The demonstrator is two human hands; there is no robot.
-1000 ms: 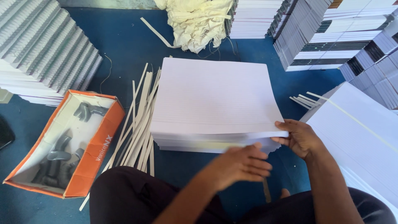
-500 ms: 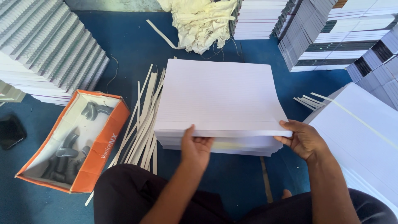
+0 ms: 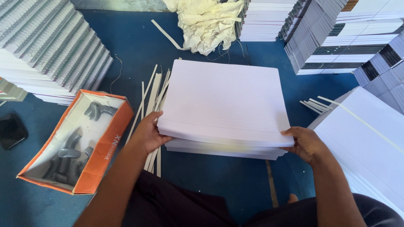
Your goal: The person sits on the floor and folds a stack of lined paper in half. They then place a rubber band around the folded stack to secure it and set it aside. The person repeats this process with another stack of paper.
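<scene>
A thick stack of white lined paper sheets (image 3: 225, 101) lies on the blue floor in front of me. My left hand (image 3: 149, 132) grips the near left corner of the stack's upper part, thumb on top. My right hand (image 3: 306, 144) holds the near right corner the same way. The upper batch of sheets sits slightly lifted and offset from the lower sheets (image 3: 223, 150) beneath it.
An orange cardboard box (image 3: 73, 143) with dark grey parts sits at left. Loose paper strips (image 3: 151, 101) lie beside the stack. Piles of bound notebooks (image 3: 46, 54) stand at left and at the back right (image 3: 336, 38). Another white paper stack (image 3: 370, 143) is at right. Crumpled cloth (image 3: 208, 21) lies behind. A black phone (image 3: 11, 131) lies on the floor at far left.
My left hand slid from the middle of the stack's near edge to its left corner. The right hand stayed on the right corner. The view moved closer.
</scene>
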